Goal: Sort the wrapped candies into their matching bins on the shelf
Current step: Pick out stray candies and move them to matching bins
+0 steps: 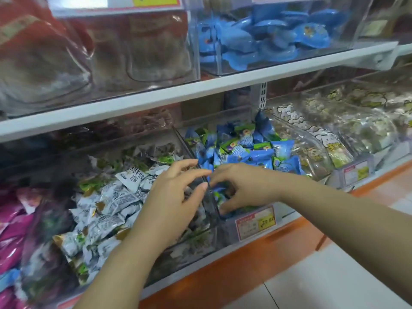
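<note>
Two clear bins sit side by side on the lower shelf. The left bin (196, 248) is heaped with white-and-green wrapped candies (111, 210). The right bin (316, 150) holds blue-and-green wrapped candies (245, 150). My left hand (176, 195) hovers over the white pile by the clear divider (210, 197), fingers spread, nothing in it. My right hand (243, 186) reaches down into the front of the blue bin, fingers curled among the wrappers; whether they grip one is hidden.
A price tag (256, 221) hangs on the blue bin's front. Pink packets (11, 219) lie at far left, white-and-yellow packets (323, 134) to the right. The upper shelf (200, 88) carries clear bins with brown sweets and blue cups (267, 39). Below runs an orange ledge (256, 257).
</note>
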